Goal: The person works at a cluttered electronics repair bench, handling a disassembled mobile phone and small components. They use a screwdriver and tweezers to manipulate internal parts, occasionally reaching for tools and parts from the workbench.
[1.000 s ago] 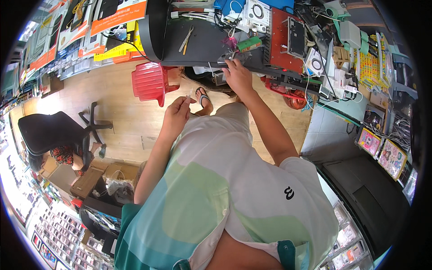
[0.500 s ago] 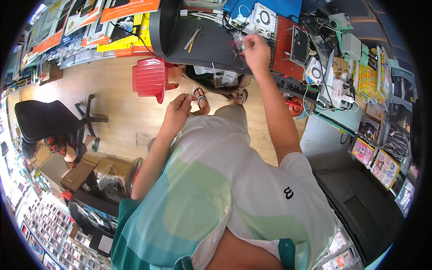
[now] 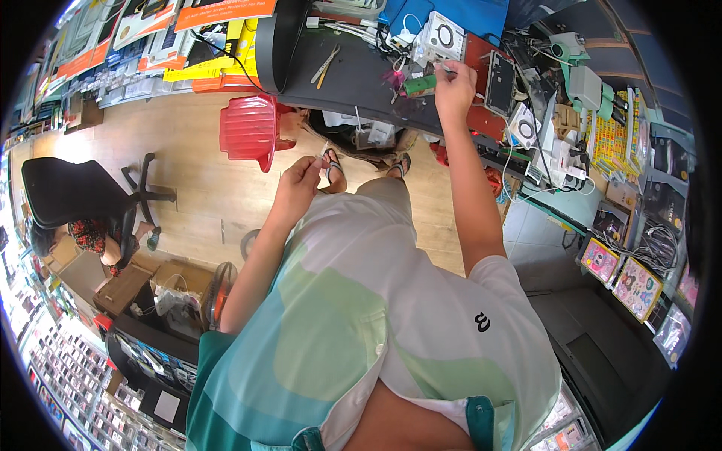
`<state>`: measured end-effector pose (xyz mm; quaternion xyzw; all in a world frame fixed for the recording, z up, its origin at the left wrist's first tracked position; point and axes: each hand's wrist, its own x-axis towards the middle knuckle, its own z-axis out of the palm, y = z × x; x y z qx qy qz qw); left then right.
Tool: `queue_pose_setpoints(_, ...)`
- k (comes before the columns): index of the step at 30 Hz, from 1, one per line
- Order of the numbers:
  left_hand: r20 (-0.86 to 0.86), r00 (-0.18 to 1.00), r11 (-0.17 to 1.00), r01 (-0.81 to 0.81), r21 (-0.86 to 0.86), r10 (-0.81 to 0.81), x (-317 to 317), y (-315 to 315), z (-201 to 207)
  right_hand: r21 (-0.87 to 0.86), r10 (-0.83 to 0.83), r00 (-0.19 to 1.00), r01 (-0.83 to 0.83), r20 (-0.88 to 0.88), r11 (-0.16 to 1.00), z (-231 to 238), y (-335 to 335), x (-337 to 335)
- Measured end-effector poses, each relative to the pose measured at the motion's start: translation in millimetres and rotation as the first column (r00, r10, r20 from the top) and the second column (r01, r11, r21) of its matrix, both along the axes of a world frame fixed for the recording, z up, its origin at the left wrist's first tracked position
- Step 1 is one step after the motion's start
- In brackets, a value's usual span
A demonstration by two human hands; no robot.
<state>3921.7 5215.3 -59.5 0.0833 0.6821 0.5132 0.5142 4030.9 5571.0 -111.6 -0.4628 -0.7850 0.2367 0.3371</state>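
Observation:
My right hand is over the right part of the black worktop, its fingers pinched. Something small and greyish shows at its fingertips, too small to name. Just left of it lies a green cylindrical object, beside a small pink tangle. Out in front of my body, below the worktop's front edge, my left hand is closed with thumb and forefinger pressed together. What it holds, if anything, I cannot see. Tweezers and a thin yellow tool lie further left on the worktop.
Behind my right hand stands a white box with a ring print. A red board carries a dark flat device. Cables and adapters crowd the right. A red plastic stool and a black office chair are on the left.
My right hand has moved to the right and slightly toward me, uncovering the green cylinder. My left hand has hardly moved. The whole view has shifted slightly.

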Motion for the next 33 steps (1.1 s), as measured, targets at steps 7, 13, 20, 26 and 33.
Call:
queue_pose_setpoints(7, 0.002, 0.999, 0.999, 0.037, -0.023, -0.037, 1.3, 3.6, -2.2, -0.164, 0.163, 0.975, -0.138, 0.15, 0.977, -47.0, -60.9, 29.5)
queue_pose_setpoints(13, -0.009, 0.998, 0.997, 0.069, -0.026, -0.069, 1.1, 5.7, 1.0, -0.345, 0.055, 0.899, 0.11, 0.434, 0.932, -56.6, -82.1, -7.9)
queue_pose_setpoints(20, -0.046, 0.996, 0.996, 0.08, -0.05, -0.082, 1.0, 1.0, 4.9, -0.542, -0.037, 0.981, 0.136, 0.189, 0.829, -101.5, -70.1, -0.9)
queue_pose_setpoints(26, -0.038, 0.997, 0.997, 0.071, -0.02, -0.072, -2.9, 7.5, -6.7, -0.892, -0.133, 0.974, -0.107, -0.182, 0.438, -85.0, -89.3, 23.2)
queue_pose_setpoints(33, -0.55, 0.811, 0.975, 0.222, -0.024, -0.198, -51.3, 66.1, -84.1, -0.943, -0.094, 0.946, -0.296, -0.311, 0.151, -48.7, -135.0, 75.6)
